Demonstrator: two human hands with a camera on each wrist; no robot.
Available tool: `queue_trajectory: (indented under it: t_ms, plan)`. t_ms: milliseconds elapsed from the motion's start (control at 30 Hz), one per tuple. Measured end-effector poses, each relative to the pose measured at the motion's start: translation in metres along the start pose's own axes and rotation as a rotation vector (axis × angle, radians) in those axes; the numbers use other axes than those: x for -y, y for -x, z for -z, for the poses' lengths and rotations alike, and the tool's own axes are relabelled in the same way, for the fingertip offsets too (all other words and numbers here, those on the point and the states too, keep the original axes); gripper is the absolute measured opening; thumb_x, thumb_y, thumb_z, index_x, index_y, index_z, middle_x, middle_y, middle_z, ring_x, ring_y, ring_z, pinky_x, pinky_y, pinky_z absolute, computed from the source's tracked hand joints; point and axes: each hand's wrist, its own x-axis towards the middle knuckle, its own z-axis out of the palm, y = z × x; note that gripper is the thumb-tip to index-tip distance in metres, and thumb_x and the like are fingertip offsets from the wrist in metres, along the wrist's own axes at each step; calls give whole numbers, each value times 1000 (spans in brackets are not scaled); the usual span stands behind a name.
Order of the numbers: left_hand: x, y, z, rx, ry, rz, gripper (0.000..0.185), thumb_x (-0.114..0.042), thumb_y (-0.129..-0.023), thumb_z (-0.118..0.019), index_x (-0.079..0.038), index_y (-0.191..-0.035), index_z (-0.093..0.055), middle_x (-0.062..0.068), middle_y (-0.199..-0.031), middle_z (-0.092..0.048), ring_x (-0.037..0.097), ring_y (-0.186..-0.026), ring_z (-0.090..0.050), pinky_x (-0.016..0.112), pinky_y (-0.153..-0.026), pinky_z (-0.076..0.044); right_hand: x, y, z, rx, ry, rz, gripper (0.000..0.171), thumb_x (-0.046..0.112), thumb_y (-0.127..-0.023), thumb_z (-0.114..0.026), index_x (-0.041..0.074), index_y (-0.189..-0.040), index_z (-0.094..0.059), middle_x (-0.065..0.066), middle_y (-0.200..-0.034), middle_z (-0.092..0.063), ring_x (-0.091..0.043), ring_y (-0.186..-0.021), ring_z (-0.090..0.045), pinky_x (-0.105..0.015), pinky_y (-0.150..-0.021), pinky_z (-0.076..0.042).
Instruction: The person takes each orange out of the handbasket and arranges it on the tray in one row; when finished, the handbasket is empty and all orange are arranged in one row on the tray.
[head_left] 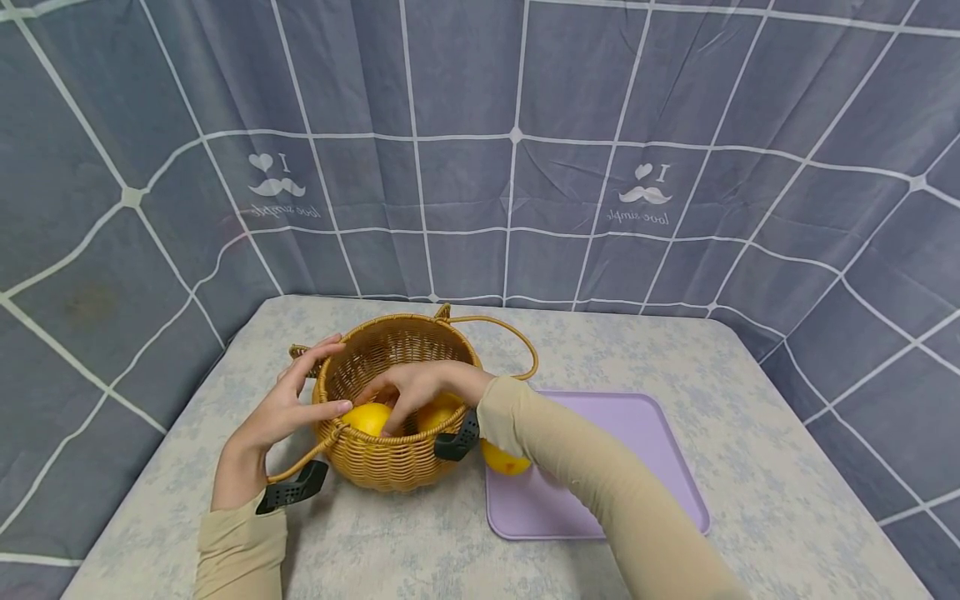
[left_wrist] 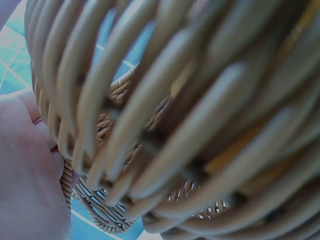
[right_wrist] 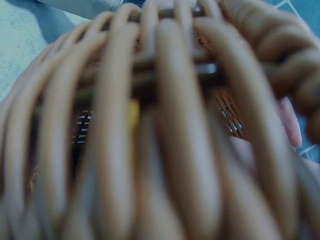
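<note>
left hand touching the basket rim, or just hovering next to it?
Touching. In the head view the left hand lies against the wicker basket: its thumb presses the near rim and a finger rests on the far rim, no gap showing.

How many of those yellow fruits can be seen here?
3. Two yellow fruits lie inside the basket, one beside the other, under the right hand. A third sits on the purple tray. More may be hidden.
</note>
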Motion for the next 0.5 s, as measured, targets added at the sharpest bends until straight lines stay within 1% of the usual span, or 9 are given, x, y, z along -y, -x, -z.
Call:
queue_trajectory:
  t_ms: [133,267,367,500]
  plan:
    - [0,0,0,-1,5,2,73,-9,-80,-73,-9,-143,-35,9,-155,-16,37,-137,-7,71,-93,-11,1,1,0,-14,7,16,62,20,-80,-75,14,-137,-49,5,-127,-53,-5,-110,-50,-19,-91,-40]
    - [0,0,0,1,11,-4,73,-8,-80,-73,-9,-143,-35,9,-155,-16,38,-137,-7,71,-92,-12,2,3,0,-38,27,11,60,27,-80,-75,19,-134,-50,7,-121,-53,-7,-108,-49,-22,-90,-39]
    - [0,0,0,4,10,-7,73,-8,-80,-72,-8,-143,-35,9,-155,-16,38,-137,-7,71,-92,-12,2,4,-1,-42,-3,12,57,28,-80,-75,20,-130,-51,6,-115,-54,-8,-105,-49,-24,-89,-40]
    - [0,-1,0,5,9,-1,73,-9,-81,-72,-9,-143,-34,5,-155,-16,37,-138,-5,72,-93,-10,1,4,-1,-21,-68,18,54,26,-80,-74,22,-128,-49,5,-115,-52,-10,-106,-49,-25,-88,-41]
